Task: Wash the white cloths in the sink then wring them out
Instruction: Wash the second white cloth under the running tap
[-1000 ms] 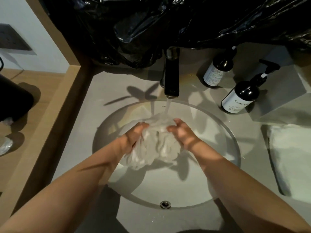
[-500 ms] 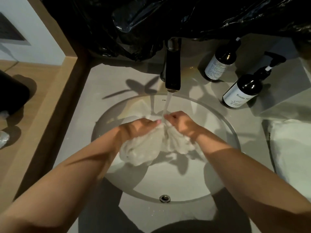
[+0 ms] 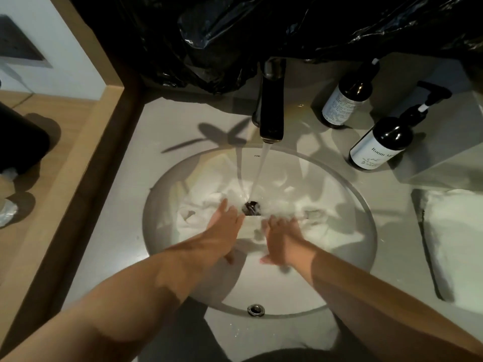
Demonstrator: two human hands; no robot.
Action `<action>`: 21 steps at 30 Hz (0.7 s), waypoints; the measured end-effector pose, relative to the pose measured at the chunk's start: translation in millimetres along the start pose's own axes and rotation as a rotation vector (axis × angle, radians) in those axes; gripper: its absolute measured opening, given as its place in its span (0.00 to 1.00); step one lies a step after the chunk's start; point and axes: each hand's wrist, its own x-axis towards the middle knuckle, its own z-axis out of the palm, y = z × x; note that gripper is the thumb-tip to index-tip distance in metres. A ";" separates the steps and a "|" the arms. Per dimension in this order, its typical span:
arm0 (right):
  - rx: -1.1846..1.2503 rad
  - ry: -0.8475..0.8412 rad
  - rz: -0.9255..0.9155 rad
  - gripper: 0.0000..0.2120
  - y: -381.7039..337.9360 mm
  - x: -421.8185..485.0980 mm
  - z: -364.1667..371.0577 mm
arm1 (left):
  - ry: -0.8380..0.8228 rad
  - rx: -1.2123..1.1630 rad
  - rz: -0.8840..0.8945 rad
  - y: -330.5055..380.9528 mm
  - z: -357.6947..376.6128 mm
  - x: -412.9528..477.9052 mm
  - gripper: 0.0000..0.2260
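A wet white cloth (image 3: 206, 205) lies spread across the bottom of the round sink (image 3: 162, 246). Water runs from the dark faucet (image 3: 271, 111) straight down onto the drain (image 3: 251, 208). My left hand (image 3: 224, 231) lies flat on the cloth just left of the drain, fingers straight. My right hand (image 3: 281, 239) lies flat on the cloth just right of the drain, fingers spread. Neither hand grips the cloth. The picture is blurred around the fingers.
Two dark pump bottles (image 3: 347, 100) (image 3: 379, 145) stand on the counter at the back right. A folded white towel (image 3: 454, 239) lies on the counter to the right. Black plastic sheeting (image 3: 235, 30) hangs behind the faucet. A wooden ledge (image 3: 65, 178) borders the counter on the left.
Both hands let go of the bunched cloth they held under the stream. The cloth dropped and now lies spread in the basin, with both hands flat on it.
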 end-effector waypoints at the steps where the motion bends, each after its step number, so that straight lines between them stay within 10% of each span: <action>1: -0.043 -0.021 0.016 0.47 -1.0 5.4 3.2 | -0.010 0.007 -0.018 0.5 1.8 2.9 0.33; 9: 0.264 0.067 -0.020 0.14 46.1 -5.4 -32.6 | -0.019 -0.205 -0.034 -23.5 -22.9 3.7 0.11; 17: 1.600 0.073 -0.219 0.15 90.7 -40.3 -56.1 | -0.084 -1.909 -0.161 -87.4 -36.6 -29.3 0.12; 21: 1.664 0.310 0.005 0.13 63.6 -28.2 -76.0 | 0.073 -2.412 -0.258 -68.0 -48.8 -12.3 0.19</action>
